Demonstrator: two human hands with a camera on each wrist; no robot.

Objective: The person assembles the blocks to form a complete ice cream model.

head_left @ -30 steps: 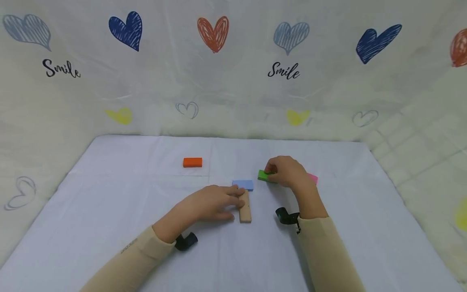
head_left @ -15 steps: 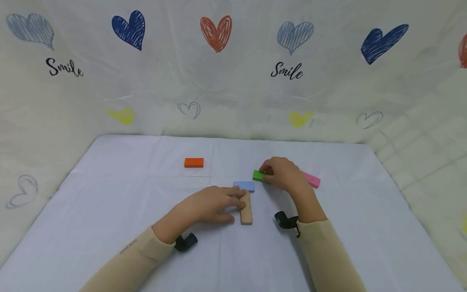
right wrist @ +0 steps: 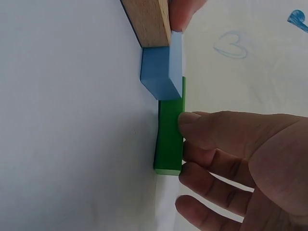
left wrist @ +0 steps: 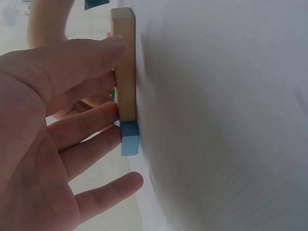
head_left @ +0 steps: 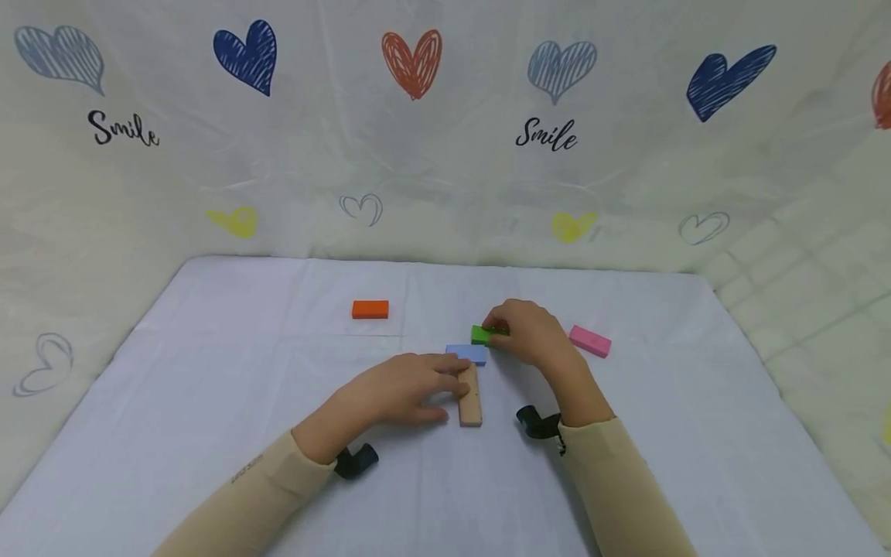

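Note:
My left hand rests with its fingers extended on a plain wooden block and against a light blue block. The wooden block points toward me, and its far end meets the blue block, which lies crosswise. In the left wrist view, the fingertips touch the upper side of the wooden block and the blue block. Just behind the blue block, my right hand pinches a green block between thumb and fingers. The right wrist view has the green block low on the cloth, overlapped by the blue block's corner.
A pink block lies slanted to the right of my right hand. Farther back on the left is an orange block. White cloth covers the table, and a backdrop with printed hearts rises behind it.
My right hand has slid the green block leftward, to just behind the blue block. The pink block has come fully into sight. My left hand stays on the wooden and blue blocks.

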